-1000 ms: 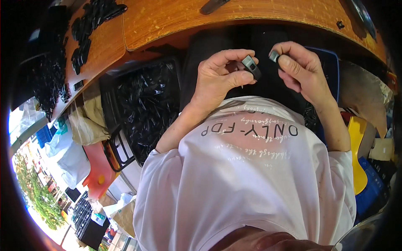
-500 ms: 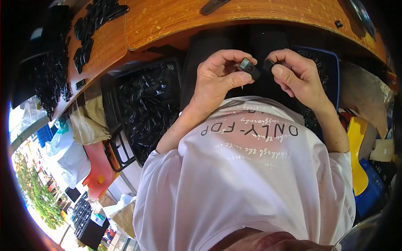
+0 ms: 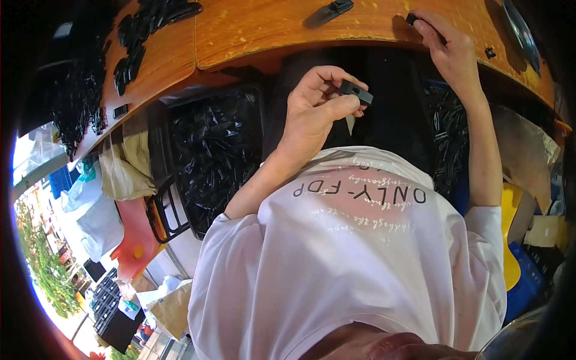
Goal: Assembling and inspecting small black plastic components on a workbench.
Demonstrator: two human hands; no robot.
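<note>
Right hand [image 3: 451,51] has moved off the part up to the wooden table [image 3: 264,27], fingertips pinching a small black piece [image 3: 411,18]. Left hand [image 3: 315,108] keeps its grip closed around the black clip [image 3: 356,92] at chest level.

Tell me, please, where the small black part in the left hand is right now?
In the head view, the small black part is pinched in the left hand, mid-frame, just below the wooden table's edge.
</note>
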